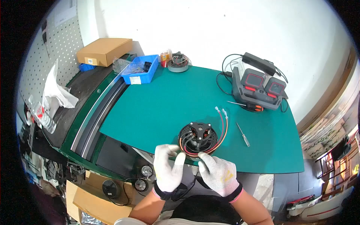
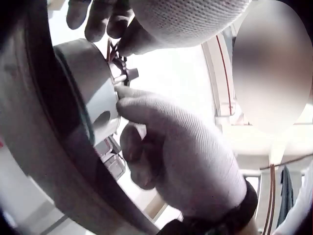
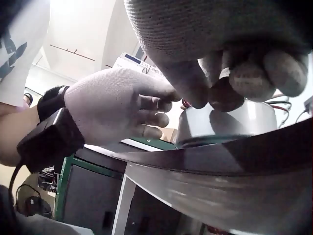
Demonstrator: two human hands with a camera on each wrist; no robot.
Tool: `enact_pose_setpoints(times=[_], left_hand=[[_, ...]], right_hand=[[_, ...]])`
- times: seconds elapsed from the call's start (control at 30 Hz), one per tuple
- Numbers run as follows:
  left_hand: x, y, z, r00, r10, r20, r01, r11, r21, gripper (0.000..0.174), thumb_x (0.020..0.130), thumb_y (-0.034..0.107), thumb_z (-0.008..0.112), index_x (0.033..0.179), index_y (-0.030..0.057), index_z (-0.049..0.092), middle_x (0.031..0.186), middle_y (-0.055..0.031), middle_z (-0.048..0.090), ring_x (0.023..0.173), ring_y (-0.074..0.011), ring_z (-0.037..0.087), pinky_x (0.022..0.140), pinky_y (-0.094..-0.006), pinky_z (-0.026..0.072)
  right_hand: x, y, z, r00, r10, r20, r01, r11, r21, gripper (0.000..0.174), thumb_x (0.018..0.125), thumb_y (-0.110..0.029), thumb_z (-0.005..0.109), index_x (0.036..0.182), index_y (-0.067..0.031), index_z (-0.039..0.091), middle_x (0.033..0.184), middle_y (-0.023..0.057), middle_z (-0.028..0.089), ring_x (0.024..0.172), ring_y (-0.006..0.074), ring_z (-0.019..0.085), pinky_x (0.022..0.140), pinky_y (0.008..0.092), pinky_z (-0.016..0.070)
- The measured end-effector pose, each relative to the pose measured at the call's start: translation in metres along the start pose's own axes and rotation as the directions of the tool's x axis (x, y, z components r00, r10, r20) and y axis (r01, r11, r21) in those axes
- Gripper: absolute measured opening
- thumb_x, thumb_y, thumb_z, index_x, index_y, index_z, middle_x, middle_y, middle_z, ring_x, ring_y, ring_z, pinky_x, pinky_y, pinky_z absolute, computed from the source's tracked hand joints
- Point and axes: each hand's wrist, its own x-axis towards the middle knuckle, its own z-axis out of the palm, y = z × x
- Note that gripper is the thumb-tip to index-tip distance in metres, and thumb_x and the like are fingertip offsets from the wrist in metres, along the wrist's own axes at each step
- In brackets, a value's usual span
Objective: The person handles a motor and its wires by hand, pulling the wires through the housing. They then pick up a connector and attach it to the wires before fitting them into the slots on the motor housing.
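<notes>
A round motor unit stands near the front edge of the green mat, with a black three-armed bracket on top and a pale grey cylindrical housing. Red, orange and black wires curve along its front rim and end in clear-sleeved connectors at the right. My right hand, in a white knit glove, pinches the wires at the front rim with its fingertips. At the front left of the unit is my gloved left hand, thumb and forefinger apart close to the wires, the other fingers loosely bent.
A thin screwdriver lies right of the motor unit. Behind are a grey case with cables, an orange-black screwdriver, a blue bin and a second motor unit. An open cardboard box stands below left.
</notes>
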Motion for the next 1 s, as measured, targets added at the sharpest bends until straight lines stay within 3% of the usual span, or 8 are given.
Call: enact_pose_setpoints(times=[0.03,0.2,0.27,0.3,0.37,0.43,0.5,1.0], left_hand=[[0.002,-0.001,0.000,0.989,-0.145,0.028,0.147,0.985,-0.091,0.025,0.093,0.005,0.074,0.116,-0.0007,0.065,0.104,-0.0097,0.061,0.090,-0.0186,0.063,0.084,-0.0312,0.0527],[0.029,-0.026,-0.021,0.925,-0.082,0.371,0.130,0.986,-0.107,0.035,0.093,0.011,0.081,0.121,-0.0008,0.064,0.103,-0.0028,0.065,0.088,-0.0117,0.062,0.083,-0.0280,0.0523],[0.035,-0.029,-0.024,0.846,-0.213,0.489,0.395,0.867,-0.305,0.035,0.095,0.014,0.078,0.124,-0.0006,0.066,0.099,-0.0026,0.068,0.083,-0.0125,0.065,0.076,-0.0267,0.0532],[0.036,-0.028,-0.024,0.844,-0.214,0.492,0.393,0.871,-0.295,0.035,0.095,0.014,0.078,0.124,-0.0006,0.066,0.099,-0.0026,0.068,0.083,-0.0125,0.065,0.076,-0.0267,0.0532],[0.039,-0.023,-0.025,0.752,-0.395,0.528,0.654,0.546,-0.523,0.039,0.097,0.016,0.074,0.130,-0.0017,0.064,0.098,-0.0056,0.073,0.076,-0.0143,0.068,0.068,-0.0262,0.0537],[0.040,-0.018,-0.018,0.769,-0.398,0.500,0.637,0.537,-0.553,0.044,0.100,0.020,0.072,0.135,-0.0032,0.061,0.104,-0.0096,0.075,0.069,-0.0155,0.068,0.062,-0.0262,0.0528],[0.037,-0.018,-0.017,0.742,-0.318,0.590,0.664,0.476,-0.577,0.043,0.104,0.007,0.063,0.144,-0.0035,0.054,0.108,-0.0133,0.075,0.075,-0.0168,0.071,0.068,-0.0279,0.0560],[0.028,-0.030,-0.010,0.786,-0.260,0.561,0.615,0.414,-0.671,0.046,0.104,0.017,0.068,0.142,-0.0065,0.057,0.106,-0.0163,0.075,0.071,-0.0204,0.072,0.064,-0.0306,0.0584]], right_hand=[[-0.001,0.001,0.002,1.000,0.009,-0.005,-0.009,1.000,0.007,0.023,0.091,-0.018,0.074,0.113,-0.0139,0.072,0.075,0.0087,0.070,0.064,0.0309,0.070,0.057,0.0428,0.0552],[-0.001,0.010,0.011,0.998,0.007,-0.063,0.001,0.992,0.126,0.022,0.090,-0.017,0.078,0.110,-0.0133,0.071,0.080,0.0100,0.073,0.067,0.0316,0.072,0.057,0.0420,0.0562],[-0.001,0.013,0.015,0.996,0.006,-0.086,0.009,0.986,0.169,0.022,0.089,-0.016,0.078,0.110,-0.0129,0.071,0.081,0.0101,0.074,0.067,0.0316,0.072,0.058,0.0417,0.0566],[0.000,0.014,0.017,0.994,-0.005,-0.108,0.027,0.979,0.202,0.022,0.088,-0.015,0.079,0.109,-0.0125,0.072,0.081,0.0102,0.074,0.068,0.0315,0.073,0.058,0.0414,0.0570],[0.001,0.014,0.017,0.994,0.002,-0.108,0.022,0.975,0.221,0.017,0.091,-0.019,0.077,0.106,-0.0147,0.071,0.079,0.0092,0.073,0.067,0.0309,0.072,0.058,0.0425,0.0567],[0.002,0.015,0.016,0.994,0.012,-0.110,0.015,0.971,0.239,0.012,0.093,-0.023,0.074,0.103,-0.0169,0.070,0.077,0.0082,0.071,0.067,0.0303,0.072,0.057,0.0436,0.0565],[0.003,0.018,0.011,0.997,0.004,-0.082,0.017,0.969,0.247,0.011,0.093,-0.023,0.074,0.102,-0.0171,0.070,0.077,0.0081,0.071,0.068,0.0301,0.072,0.057,0.0434,0.0565],[-0.002,0.023,0.016,0.998,-0.005,-0.061,0.022,0.960,0.280,0.017,0.089,-0.019,0.078,0.105,-0.0152,0.072,0.086,0.0069,0.075,0.072,0.0293,0.074,0.060,0.0416,0.0577]])
